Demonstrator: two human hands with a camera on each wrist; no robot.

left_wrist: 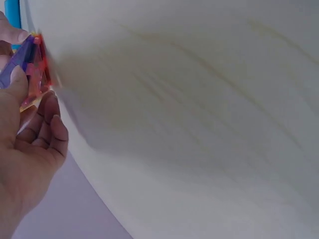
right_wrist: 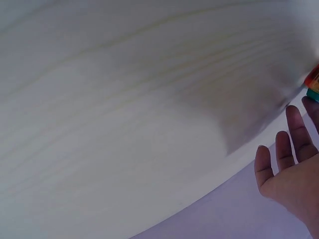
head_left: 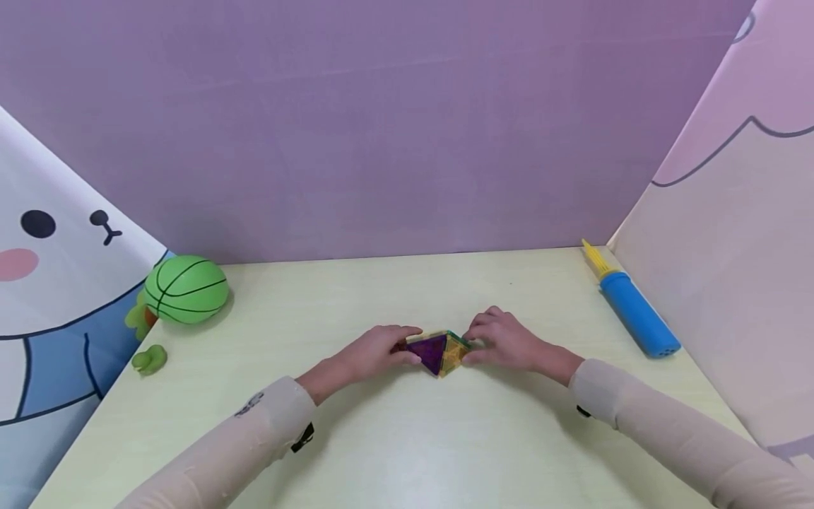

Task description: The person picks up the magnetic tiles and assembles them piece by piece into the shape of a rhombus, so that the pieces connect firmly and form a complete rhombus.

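Note:
In the head view, a small pointed shape of translucent magnetic tiles (head_left: 429, 351) stands on the table, with purple and yellow-orange triangles facing me and a green edge at the back right. My left hand (head_left: 375, 352) pinches its left side between thumb and fingers. On the opposite side, my right hand (head_left: 505, 343) holds it with curled index finger and thumb. The left wrist view has the left hand (left_wrist: 37, 144) on the purple and red magnetic tiles (left_wrist: 35, 74), other fingers loosely bent. Only an orange-green corner of the tiles (right_wrist: 312, 82) shows near the right hand (right_wrist: 294, 169).
A green ball (head_left: 187, 290) with black lines sits at the table's back left, and a small green toy (head_left: 150, 360) lies in front of it. Along the right edge lies a blue hand pump (head_left: 639, 314) with a yellow nozzle. A purple wall (head_left: 407, 141) rises behind the table (head_left: 407, 452).

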